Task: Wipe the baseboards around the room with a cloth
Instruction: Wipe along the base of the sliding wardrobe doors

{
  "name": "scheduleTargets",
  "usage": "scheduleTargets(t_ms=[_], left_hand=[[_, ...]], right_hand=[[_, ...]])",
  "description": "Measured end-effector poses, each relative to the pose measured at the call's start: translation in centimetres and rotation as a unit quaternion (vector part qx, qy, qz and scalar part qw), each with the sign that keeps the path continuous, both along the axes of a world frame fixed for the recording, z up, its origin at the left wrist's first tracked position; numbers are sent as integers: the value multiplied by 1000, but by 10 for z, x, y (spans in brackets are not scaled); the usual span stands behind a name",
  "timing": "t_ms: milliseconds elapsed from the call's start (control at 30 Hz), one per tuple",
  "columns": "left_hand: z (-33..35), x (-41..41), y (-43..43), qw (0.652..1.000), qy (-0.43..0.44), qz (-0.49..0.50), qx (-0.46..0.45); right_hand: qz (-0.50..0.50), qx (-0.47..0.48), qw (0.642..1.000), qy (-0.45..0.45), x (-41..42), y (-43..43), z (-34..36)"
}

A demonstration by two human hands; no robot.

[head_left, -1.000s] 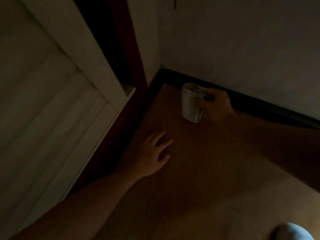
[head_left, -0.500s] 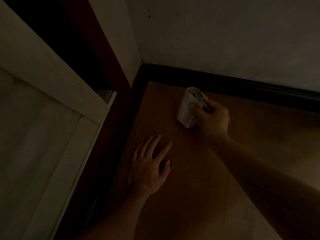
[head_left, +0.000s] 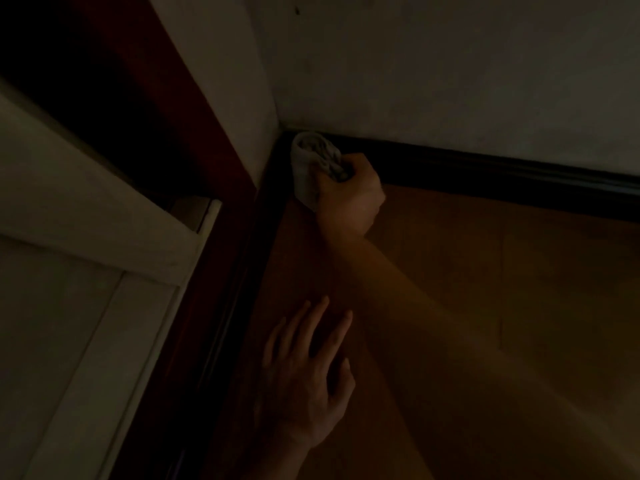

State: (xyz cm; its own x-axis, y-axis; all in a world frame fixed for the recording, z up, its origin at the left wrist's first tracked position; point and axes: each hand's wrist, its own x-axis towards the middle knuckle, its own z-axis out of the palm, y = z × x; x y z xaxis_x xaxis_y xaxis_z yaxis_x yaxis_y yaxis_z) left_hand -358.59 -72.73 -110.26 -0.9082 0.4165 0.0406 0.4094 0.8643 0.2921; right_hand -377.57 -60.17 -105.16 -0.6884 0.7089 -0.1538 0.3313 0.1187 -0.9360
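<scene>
The scene is dim. A dark baseboard [head_left: 502, 169] runs along the foot of the pale back wall and meets a second dark strip [head_left: 273, 188] at the corner. My right hand [head_left: 349, 195] grips a bunched white cloth [head_left: 306, 168] and holds it right in that corner, against the baseboard. My left hand [head_left: 308, 379] lies flat on the wooden floor, fingers spread, well in front of the corner.
A brown wooden floor [head_left: 485, 289] fills the right side. On the left stands a dark red door frame [head_left: 194, 161] with a pale panelled door or cabinet [head_left: 69, 306] beside it. The grey wall [head_left: 450, 71] rises behind the baseboard.
My right hand has carried the cloth from above the floor up and left into the corner, onto the baseboard. My left hand stays flat on the floor.
</scene>
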Motion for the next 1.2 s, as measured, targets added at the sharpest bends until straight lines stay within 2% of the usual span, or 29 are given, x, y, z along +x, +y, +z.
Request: scheduleTargets(t_ms=[200, 300, 533, 733, 900, 1067, 1200], left_hand=[[2, -3, 1, 1000, -24, 2, -9], [2, -2, 2, 1000, -21, 3, -15], [1, 0, 3, 999, -33, 4, -11], [2, 1, 4, 999, -32, 3, -14], [3, 1, 3, 999, -26, 3, -24], [3, 0, 6, 999, -29, -1, -34], [4, 0, 4, 999, -28, -4, -35]], right_hand=[[-131, 22, 991, 1, 37, 62, -7], [-163, 40, 986, 2, 55, 91, -6], [-59, 75, 995, 5, 54, 88, -1], [-123, 102, 987, 5, 72, 113, -1], [-84, 102, 991, -8, 67, 106, 1], [-127, 102, 987, -10, 73, 112, -1], [-71, 102, 992, -24, 50, 78, 0]])
